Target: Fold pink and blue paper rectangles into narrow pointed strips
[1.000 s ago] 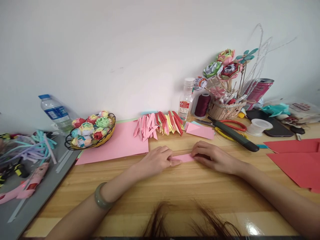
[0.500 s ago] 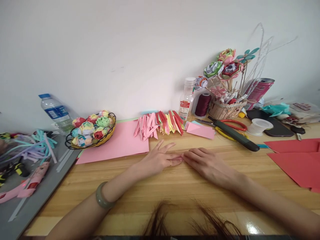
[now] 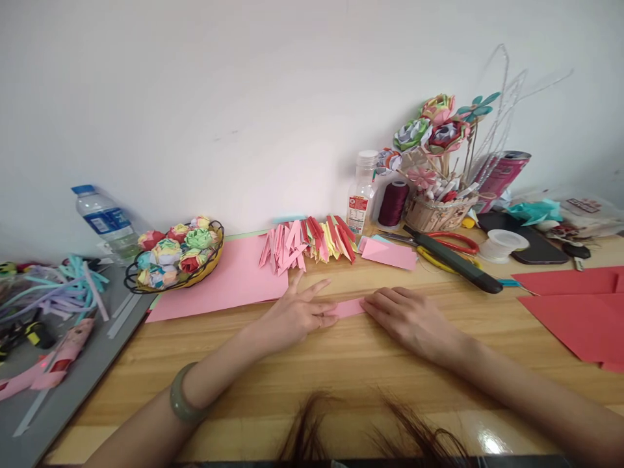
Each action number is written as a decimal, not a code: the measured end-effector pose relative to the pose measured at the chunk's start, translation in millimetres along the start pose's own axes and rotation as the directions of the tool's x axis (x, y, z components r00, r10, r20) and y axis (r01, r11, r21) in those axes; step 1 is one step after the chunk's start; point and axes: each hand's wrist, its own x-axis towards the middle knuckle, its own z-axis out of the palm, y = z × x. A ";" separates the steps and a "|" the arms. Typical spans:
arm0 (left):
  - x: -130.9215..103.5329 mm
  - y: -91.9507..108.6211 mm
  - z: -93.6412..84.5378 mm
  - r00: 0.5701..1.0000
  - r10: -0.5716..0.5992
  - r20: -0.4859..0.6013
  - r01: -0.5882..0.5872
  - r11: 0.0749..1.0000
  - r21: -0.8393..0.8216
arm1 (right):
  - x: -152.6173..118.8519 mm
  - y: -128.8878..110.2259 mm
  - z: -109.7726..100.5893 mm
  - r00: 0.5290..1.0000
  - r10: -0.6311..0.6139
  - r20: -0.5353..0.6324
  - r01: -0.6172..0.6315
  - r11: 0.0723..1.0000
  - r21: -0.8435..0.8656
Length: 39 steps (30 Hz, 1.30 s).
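A small strip of pink paper (image 3: 350, 308) lies on the wooden table between my hands. My left hand (image 3: 297, 312) rests over its left end, fingers stretched out and spread, the fingertips touching the paper. At the right end, my right hand (image 3: 407, 318) has its fingers pressed together and curled down on the paper; the thumb is mostly hidden. Just beyond the hands sit a row of folded paper pieces (image 3: 287, 246) in pink, red and yellow, and a few small pink paper rectangles (image 3: 389, 252).
A basket of paper flowers (image 3: 221, 250) stands on pink sheets (image 3: 214, 296) at left, near a water bottle (image 3: 104, 218). Rightward are a utility knife (image 3: 458, 263), scissors (image 3: 453, 243), a thread spool (image 3: 392, 203), a flower pot (image 3: 433, 213) and red paper (image 3: 580, 325). A glue gun (image 3: 63, 354) lies far left.
My left hand has slid left, away from the right hand. More of the pink paper strip now shows between them. The right hand has barely moved.
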 end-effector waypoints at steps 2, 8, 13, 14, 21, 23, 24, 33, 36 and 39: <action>-5.1 -2.1 -1.8 1.000 -0.012 0.020 0.012 1.000 -0.001 | -0.7 -0.2 0.8 1.000 0.005 0.009 -0.005 1.000 -0.009; -8.2 -4.4 -4.3 0.999 -0.002 0.054 0.002 1.000 0.012 | 9.4 -12.4 0.8 0.996 0.042 0.074 -0.035 0.996 -0.084; -6.9 -1.6 -6.5 0.998 -0.015 0.058 0.014 1.000 0.014 | 16.7 -17.4 -0.3 0.990 0.066 0.126 -0.052 0.993 -0.108; -7.2 -1.6 -6.7 0.998 -0.020 0.062 0.020 1.000 0.011 | 15.5 -15.6 -0.4 0.990 0.072 0.125 -0.060 0.993 -0.097; -11.5 -7.1 -12.4 0.989 -0.039 0.140 0.048 0.997 -0.059 | -8.3 1.3 -0.3 0.986 0.107 0.131 -0.100 0.993 -0.061; -12.9 -7.0 -15.7 0.987 -0.043 0.154 0.055 0.995 -0.078 | -13.0 3.0 0.8 0.988 0.091 0.121 -0.083 0.994 -0.067; -13.5 -6.5 -17.3 0.986 -0.052 0.157 0.066 0.994 -0.082 | -14.3 3.4 1.6 0.990 0.082 0.113 -0.074 0.995 -0.072; -16.1 -4.0 -18.3 0.983 -0.086 0.162 0.099 0.992 -0.075 | -23.8 5.5 7.5 0.999 0.032 0.042 -0.027 0.993 -0.114; -17.2 -7.6 -14.7 0.987 -0.071 0.142 0.081 0.995 -0.065 | -29.8 7.3 8.2 1.000 0.027 0.012 -0.025 0.993 -0.114; -16.0 -12.1 -10.5 0.994 -0.026 0.110 0.032 0.998 -0.058 | -30.1 8.5 4.4 0.998 0.056 -0.020 -0.058 0.995 -0.077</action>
